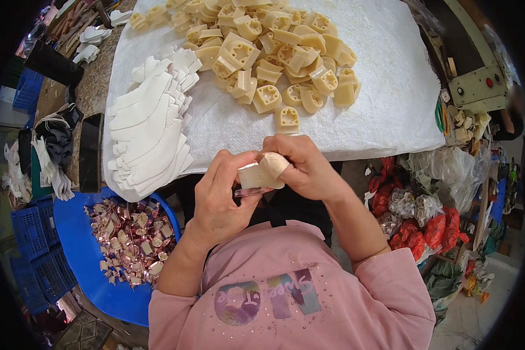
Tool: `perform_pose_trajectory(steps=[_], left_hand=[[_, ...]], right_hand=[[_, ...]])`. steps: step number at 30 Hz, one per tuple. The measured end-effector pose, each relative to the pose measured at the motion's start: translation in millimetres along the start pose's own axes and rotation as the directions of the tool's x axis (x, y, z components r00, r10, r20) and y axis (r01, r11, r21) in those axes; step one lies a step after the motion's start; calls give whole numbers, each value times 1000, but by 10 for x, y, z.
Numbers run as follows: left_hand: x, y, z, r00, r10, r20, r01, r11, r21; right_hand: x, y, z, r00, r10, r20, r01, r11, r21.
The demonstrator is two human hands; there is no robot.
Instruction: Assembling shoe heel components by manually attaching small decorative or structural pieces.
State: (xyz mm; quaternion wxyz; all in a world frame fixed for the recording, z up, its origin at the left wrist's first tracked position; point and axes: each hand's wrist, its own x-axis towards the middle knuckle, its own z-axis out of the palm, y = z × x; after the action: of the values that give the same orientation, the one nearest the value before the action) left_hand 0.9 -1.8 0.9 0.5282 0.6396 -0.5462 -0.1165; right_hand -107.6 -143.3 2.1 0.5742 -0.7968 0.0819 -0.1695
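Pinching one cream block (261,174), both hands' fingers (234,169) seemingly closed.

One head-worn fisheye view looks steeply down from above, close over the person's chest and the worktop (391,105) edge ahead; straight edges bow toward the dark round rim.

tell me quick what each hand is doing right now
Left hand: closed on the cream plastic piece, gripping its lower side.
Right hand: closed on the same piece, fingers pressing its top.
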Motion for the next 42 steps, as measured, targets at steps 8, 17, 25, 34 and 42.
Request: perform_pose_trajectory(steps=[8, 17, 25, 34, 42], left_hand=[[75, 17, 30, 998, 41, -50, -37, 996, 86], [22, -35, 176, 980, 78, -185, -42, 981, 190], [-28, -1, 211, 953, 53, -298, 10, 979, 204], [-39, -124, 197, 961, 139, -237, -42, 927, 373], [-128, -61, -2, 907, -419, -45, 322, 759, -567]], right_hand=[[-108, 114, 41, 989, 119, 88, -147, 845, 515], [-112, 128, 366, 953, 104, -284, -44, 977, 208], [-150, -22, 489, 918, 369, -146, -105, 581, 807], [-106, 72, 509, 917, 132, -376, -80, 985, 150], [-68, 152, 151, 998, -16, 58, -2, 957, 288]])
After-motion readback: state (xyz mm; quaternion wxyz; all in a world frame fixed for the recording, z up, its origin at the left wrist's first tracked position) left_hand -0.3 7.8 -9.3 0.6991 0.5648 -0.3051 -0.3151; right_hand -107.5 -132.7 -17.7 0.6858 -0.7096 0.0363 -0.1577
